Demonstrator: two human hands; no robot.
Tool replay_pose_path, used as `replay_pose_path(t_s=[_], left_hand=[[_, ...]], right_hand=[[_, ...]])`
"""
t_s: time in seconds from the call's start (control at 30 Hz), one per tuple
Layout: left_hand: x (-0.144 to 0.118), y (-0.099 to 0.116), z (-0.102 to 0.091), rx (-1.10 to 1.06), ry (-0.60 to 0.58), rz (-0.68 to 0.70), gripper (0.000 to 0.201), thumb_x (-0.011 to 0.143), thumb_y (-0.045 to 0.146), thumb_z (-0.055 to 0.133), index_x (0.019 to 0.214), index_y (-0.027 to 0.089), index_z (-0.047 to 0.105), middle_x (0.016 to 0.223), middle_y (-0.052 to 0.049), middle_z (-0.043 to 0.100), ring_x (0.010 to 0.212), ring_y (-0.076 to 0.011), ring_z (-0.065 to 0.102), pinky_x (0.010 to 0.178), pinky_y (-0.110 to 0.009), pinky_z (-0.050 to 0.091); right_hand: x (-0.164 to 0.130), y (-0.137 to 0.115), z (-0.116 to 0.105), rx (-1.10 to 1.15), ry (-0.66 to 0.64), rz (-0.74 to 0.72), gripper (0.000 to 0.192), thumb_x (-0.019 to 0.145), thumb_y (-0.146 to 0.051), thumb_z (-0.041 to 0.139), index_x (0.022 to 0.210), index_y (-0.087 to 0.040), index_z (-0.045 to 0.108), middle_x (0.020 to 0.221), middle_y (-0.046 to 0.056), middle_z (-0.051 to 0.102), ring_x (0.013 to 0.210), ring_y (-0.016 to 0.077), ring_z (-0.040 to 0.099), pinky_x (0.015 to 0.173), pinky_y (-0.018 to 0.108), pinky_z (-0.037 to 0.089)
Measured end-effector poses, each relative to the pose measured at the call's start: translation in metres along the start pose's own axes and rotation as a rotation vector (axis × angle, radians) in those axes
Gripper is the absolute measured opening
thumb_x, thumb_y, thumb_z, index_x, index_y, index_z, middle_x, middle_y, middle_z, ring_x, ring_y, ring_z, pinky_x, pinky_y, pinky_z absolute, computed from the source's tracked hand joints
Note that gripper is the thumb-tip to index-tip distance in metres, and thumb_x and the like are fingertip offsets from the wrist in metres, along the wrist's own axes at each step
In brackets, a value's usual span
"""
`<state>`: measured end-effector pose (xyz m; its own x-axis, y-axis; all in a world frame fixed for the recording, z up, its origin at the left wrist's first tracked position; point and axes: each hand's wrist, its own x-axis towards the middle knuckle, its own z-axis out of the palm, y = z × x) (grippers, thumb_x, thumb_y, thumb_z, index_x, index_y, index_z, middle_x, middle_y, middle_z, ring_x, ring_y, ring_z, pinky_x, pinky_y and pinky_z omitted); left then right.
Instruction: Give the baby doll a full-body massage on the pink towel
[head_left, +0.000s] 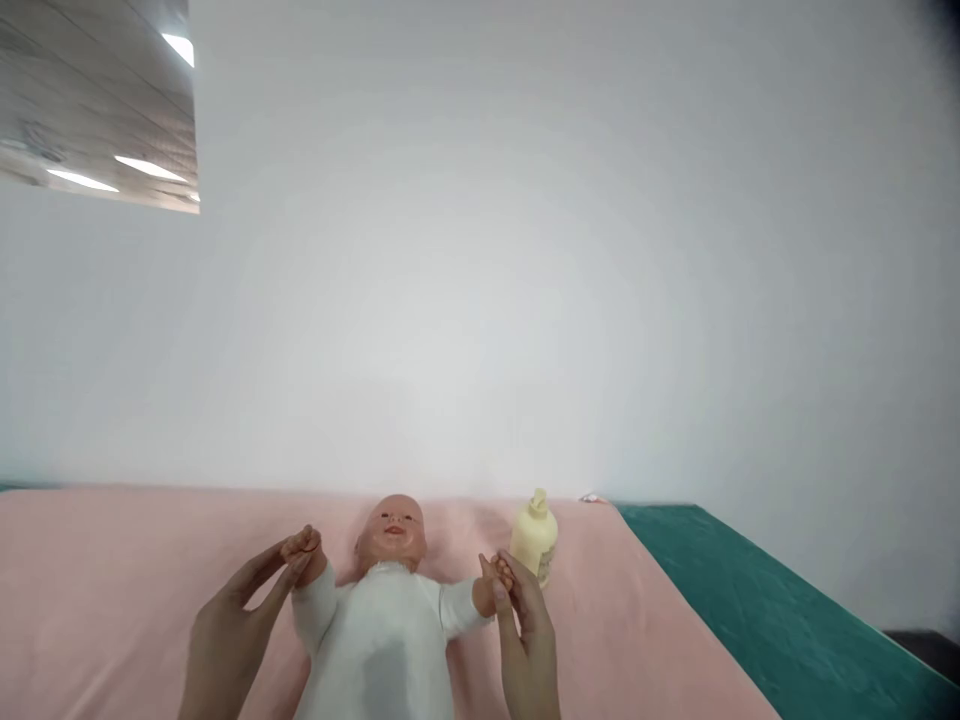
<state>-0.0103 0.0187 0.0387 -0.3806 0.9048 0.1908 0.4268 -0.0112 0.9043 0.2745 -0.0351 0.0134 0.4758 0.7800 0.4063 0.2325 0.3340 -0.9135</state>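
Pink blanket (112,590) under baby doll (382,630) — left hand (232,625) pinching doll's one fist, right hand (525,630) clasping other; lotion bottle (535,540) beside.

Both my hands are bare: no gloves, no rings that I can see, no watch or band at either wrist. My left hand (225,625) and my right hand (529,640) show slim fingers; the forearms run out of view uncovered, without sleeves.

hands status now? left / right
Left hand: fingers pinching the doll's hand.
Right hand: fingers closed on the doll's other hand.
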Motion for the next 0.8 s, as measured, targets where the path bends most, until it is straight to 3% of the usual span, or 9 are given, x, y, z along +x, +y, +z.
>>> replay_pose_path(t_s=[0.1, 0.23, 0.37, 0.43, 0.53, 0.67, 0.8], left_hand=[[0.028, 0.009, 0.028, -0.151, -0.083, -0.028, 0.060, 0.071, 0.061, 0.053, 0.110, 0.018, 0.069, 0.113, -0.008, 0.072, 0.111, -0.0316, 0.063, 0.083, -0.035, 0.053], [0.052, -0.007, 0.063, -0.087, -0.154, -0.082, 0.062, 0.076, 0.064, 0.050, 0.111, 0.016, 0.068, 0.107, -0.012, 0.073, 0.104, -0.0350, 0.065, 0.082, -0.041, 0.052], [0.063, -0.032, 0.083, 0.022, -0.299, -0.074, 0.051, 0.079, 0.061, 0.049, 0.089, 0.017, 0.073, 0.093, -0.014, 0.075, 0.096, -0.0372, 0.067, 0.082, -0.042, 0.048], [0.067, -0.041, 0.087, 0.063, -0.358, -0.060, 0.048, 0.080, 0.058, 0.048, 0.079, 0.018, 0.073, 0.088, -0.015, 0.076, 0.092, -0.0381, 0.067, 0.081, -0.042, 0.048], [0.070, -0.048, 0.089, 0.054, -0.351, -0.033, 0.047, 0.082, 0.057, 0.045, 0.075, 0.019, 0.072, 0.088, -0.014, 0.076, 0.091, -0.0364, 0.069, 0.078, -0.040, 0.049], [0.069, -0.047, 0.086, 0.002, -0.304, -0.030, 0.049, 0.083, 0.058, 0.044, 0.083, 0.019, 0.073, 0.094, -0.012, 0.076, 0.095, -0.0334, 0.068, 0.080, -0.037, 0.050], [0.057, -0.032, 0.078, -0.103, -0.206, -0.092, 0.055, 0.080, 0.061, 0.047, 0.105, 0.017, 0.068, 0.110, -0.011, 0.072, 0.107, -0.0309, 0.064, 0.086, -0.036, 0.050]], right_hand=[[0.030, 0.025, 0.018, 0.121, 0.009, 0.022, 0.064, 0.079, -0.072, 0.057, 0.112, -0.018, 0.067, 0.123, 0.014, 0.064, 0.115, 0.0301, 0.059, 0.091, 0.034, 0.052], [0.064, 0.071, 0.050, 0.207, 0.071, 0.045, 0.073, 0.071, -0.077, 0.060, 0.108, -0.014, 0.068, 0.112, 0.017, 0.068, 0.101, 0.0317, 0.066, 0.082, 0.037, 0.055], [0.082, 0.092, 0.059, 0.094, -0.116, 0.124, 0.066, 0.068, -0.078, 0.058, 0.078, -0.014, 0.071, 0.079, 0.013, 0.072, 0.075, 0.0296, 0.069, 0.069, 0.036, 0.056], [0.086, 0.095, 0.058, 0.045, -0.170, 0.147, 0.060, 0.071, -0.074, 0.057, 0.064, -0.016, 0.068, 0.066, 0.010, 0.069, 0.065, 0.0278, 0.067, 0.063, 0.035, 0.054], [0.090, 0.099, 0.055, 0.053, -0.189, 0.153, 0.055, 0.074, -0.070, 0.057, 0.060, -0.017, 0.068, 0.065, 0.010, 0.069, 0.062, 0.0271, 0.066, 0.060, 0.034, 0.053], [0.090, 0.109, 0.051, 0.035, -0.215, 0.141, 0.058, 0.077, -0.069, 0.055, 0.071, -0.015, 0.073, 0.075, 0.012, 0.073, 0.074, 0.0287, 0.069, 0.070, 0.034, 0.054], [0.085, 0.107, 0.048, 0.070, -0.102, 0.141, 0.066, 0.075, -0.073, 0.057, 0.098, -0.013, 0.071, 0.103, 0.015, 0.072, 0.096, 0.0308, 0.068, 0.082, 0.037, 0.055]])
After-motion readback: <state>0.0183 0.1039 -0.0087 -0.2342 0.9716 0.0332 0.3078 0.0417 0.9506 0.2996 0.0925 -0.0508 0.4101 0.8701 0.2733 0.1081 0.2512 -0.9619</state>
